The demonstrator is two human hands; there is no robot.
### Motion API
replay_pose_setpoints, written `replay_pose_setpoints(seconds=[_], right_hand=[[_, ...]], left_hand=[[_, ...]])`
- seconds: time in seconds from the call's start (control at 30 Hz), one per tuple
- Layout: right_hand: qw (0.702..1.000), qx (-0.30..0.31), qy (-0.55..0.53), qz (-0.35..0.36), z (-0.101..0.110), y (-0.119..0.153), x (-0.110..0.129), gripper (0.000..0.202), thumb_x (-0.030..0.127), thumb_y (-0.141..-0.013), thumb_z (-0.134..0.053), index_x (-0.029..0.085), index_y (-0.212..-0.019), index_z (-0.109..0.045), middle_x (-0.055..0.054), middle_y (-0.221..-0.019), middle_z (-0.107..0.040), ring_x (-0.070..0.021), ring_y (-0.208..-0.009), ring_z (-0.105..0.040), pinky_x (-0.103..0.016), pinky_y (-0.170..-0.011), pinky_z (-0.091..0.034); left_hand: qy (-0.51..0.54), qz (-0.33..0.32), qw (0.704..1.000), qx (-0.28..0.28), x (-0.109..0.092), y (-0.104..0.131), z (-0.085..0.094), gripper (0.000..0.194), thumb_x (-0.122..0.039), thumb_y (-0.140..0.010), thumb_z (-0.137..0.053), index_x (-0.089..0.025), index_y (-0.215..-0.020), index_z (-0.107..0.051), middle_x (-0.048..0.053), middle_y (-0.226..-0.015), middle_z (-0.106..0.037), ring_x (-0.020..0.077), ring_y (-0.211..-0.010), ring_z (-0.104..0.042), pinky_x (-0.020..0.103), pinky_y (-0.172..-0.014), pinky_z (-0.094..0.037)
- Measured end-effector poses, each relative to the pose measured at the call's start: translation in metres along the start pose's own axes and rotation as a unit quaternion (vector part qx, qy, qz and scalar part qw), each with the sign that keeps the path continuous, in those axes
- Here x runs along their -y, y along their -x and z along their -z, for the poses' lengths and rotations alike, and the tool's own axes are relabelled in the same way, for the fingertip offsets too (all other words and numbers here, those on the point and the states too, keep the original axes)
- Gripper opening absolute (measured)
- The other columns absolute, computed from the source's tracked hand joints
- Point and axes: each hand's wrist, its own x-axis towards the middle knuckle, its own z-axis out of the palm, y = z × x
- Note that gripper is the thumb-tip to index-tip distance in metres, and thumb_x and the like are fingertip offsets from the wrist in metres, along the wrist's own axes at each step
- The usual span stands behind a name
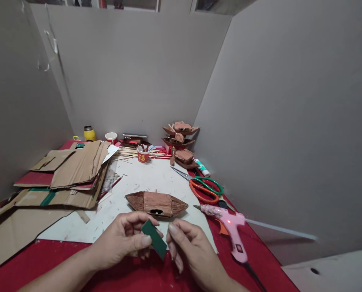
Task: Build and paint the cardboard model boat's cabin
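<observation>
Bench (53, 249), left to right, with clock positions read from the green piece. Ten o'clock: stacked brown cardboard sheets (80, 166). Centre: left hand (123, 239), grip pinching a flat, dark green rectangular piece (154, 240), tilted. Twelve o'clock: brown, pointed-ended model boat (157, 202) with a reddish-brown cover. Three o'clock: right hand (193, 247), fingers curled, fingertip contact indeterminable. Two o'clock: open metal scissors (203, 187) with green and orange handles. Three o'clock, farther out: pink plastic glue gun (234, 231), red light lit.
</observation>
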Motion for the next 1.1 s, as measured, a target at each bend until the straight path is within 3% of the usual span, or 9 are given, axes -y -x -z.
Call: replay_pose_setpoints(seconds=[0.17, 0.27, 0.4, 0.6, 0.83, 1.1], right_hand=[[1.0, 0.02, -0.018, -0.006, 0.0, 0.002, 0.002, 0.042, 0.055, -0.084, -0.061, 0.016, -0.07, -0.055, 0.007, -0.044, -0.052, -0.0021, -0.029, -0.037, -0.012, -0.032, -0.028], [0.998, 0.058, -0.015, -0.025, -0.002, 0.003, 0.002, 0.043, 0.057, -0.082, -0.062, 0.015, -0.072, -0.056, 0.007, -0.044, -0.052, -0.0018, -0.03, -0.038, -0.012, -0.033, -0.029], [0.994, 0.095, -0.004, -0.05, -0.003, 0.003, 0.002, 0.046, 0.059, -0.082, -0.06, 0.014, -0.073, -0.058, 0.005, -0.046, -0.055, -0.0027, -0.029, -0.041, -0.012, -0.032, -0.031], [0.991, 0.106, -0.003, -0.08, 0.0, 0.002, 0.004, 0.044, 0.058, -0.081, -0.06, 0.014, -0.075, -0.058, 0.005, -0.047, -0.056, -0.0033, -0.03, -0.044, -0.012, -0.031, -0.033], [0.987, 0.102, 0.027, -0.124, -0.003, 0.004, 0.007, 0.046, 0.061, -0.077, -0.062, 0.017, -0.07, -0.051, 0.008, -0.044, -0.052, -0.0024, -0.03, -0.041, -0.01, -0.03, -0.033], [0.986, 0.106, 0.046, -0.123, -0.005, 0.003, 0.004, 0.04, 0.053, -0.082, -0.058, 0.017, -0.067, -0.051, 0.008, -0.043, -0.05, -0.0037, -0.031, -0.042, -0.012, -0.032, -0.032]], left_hand=[[-0.153, -0.053, 0.985, -0.05, -0.006, 0.005, -0.005, 0.031, -0.037, -0.076, -0.073, -0.02, -0.101, -0.067, 0.002, -0.085, -0.066, 0.0117, -0.07, -0.057, 0.022, -0.065, -0.047], [-0.314, -0.111, 0.942, -0.038, -0.007, 0.007, -0.01, 0.023, -0.031, -0.08, -0.069, -0.019, -0.1, -0.068, 0.004, -0.087, -0.069, 0.0159, -0.08, -0.061, 0.026, -0.076, -0.048], [-0.444, -0.202, 0.873, 0.011, -0.001, 0.007, -0.007, 0.025, -0.025, -0.085, -0.062, -0.02, -0.109, -0.065, 0.006, -0.089, -0.069, 0.0159, -0.078, -0.062, 0.026, -0.073, -0.048], [-0.504, -0.33, 0.797, 0.048, 0.009, 0.004, 0.002, 0.056, -0.013, -0.086, -0.059, -0.024, -0.137, -0.04, 0.008, -0.093, -0.067, 0.0165, -0.081, -0.061, 0.026, -0.071, -0.05], [-0.539, -0.334, 0.771, 0.066, 0.009, 0.0, 0.0, 0.059, -0.011, -0.087, -0.055, -0.025, -0.14, -0.032, 0.01, -0.097, -0.063, 0.0183, -0.082, -0.06, 0.028, -0.071, -0.052], [-0.581, -0.33, 0.742, 0.057, 0.01, 0.004, 0.001, 0.05, -0.013, -0.087, -0.055, -0.019, -0.134, -0.037, 0.01, -0.092, -0.062, 0.0182, -0.077, -0.059, 0.027, -0.066, -0.051]])
